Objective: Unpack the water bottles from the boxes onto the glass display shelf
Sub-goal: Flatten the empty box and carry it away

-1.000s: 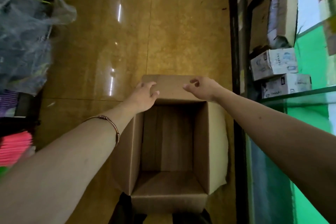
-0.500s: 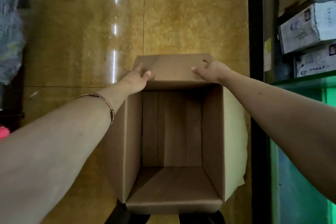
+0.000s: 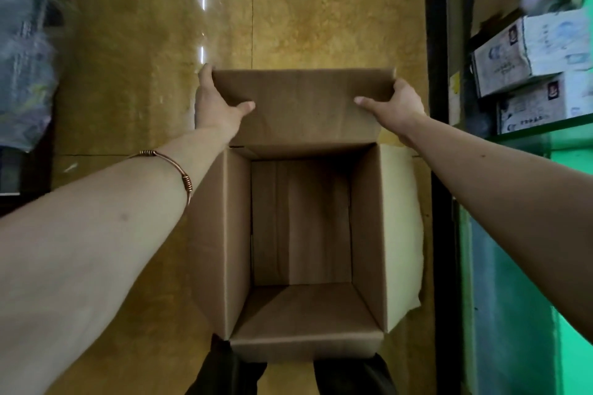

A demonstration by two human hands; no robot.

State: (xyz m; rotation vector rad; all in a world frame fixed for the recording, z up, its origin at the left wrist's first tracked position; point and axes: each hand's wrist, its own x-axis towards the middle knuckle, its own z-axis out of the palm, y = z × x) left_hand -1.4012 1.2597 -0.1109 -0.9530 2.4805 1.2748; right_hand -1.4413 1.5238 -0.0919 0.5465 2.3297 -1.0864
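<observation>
My fingers hide behind the far flap (image 3: pixel 301 106); both thumbs pinch it, left hand (image 3: pixel 218 106), right hand (image 3: pixel 396 104). I see nothing inside the box (image 3: pixel 221 234).

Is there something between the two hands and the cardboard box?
Nothing visible. The left hand and the right hand both already grip the far flap of the open cardboard box, one at each end. No bottle shows inside.
</observation>
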